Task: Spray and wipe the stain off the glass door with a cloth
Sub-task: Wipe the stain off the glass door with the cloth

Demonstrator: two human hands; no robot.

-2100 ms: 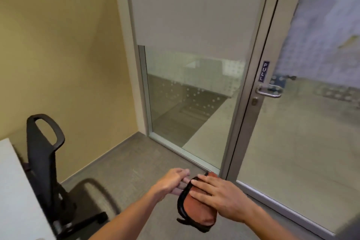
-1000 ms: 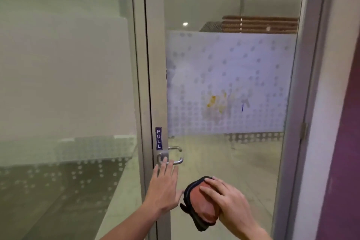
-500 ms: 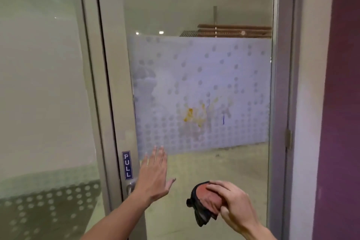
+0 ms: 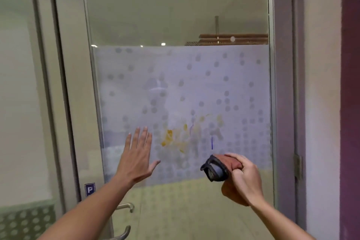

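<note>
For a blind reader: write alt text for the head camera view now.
A yellow-orange stain marks the frosted, dotted band of a glass door. The left hand is raised open just left of it; the right hand grips a rust-red cloth with dark edging, low right of the stain.

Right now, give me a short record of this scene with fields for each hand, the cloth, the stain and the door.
left hand: open, fingers spread, raised at the glass left of the stain
right hand: gripping the cloth
cloth: reddish with dark edging, bunched, below and right of the stain
stain: yellow-orange smears, unwiped
glass door: shut, frosted dotted band
</note>
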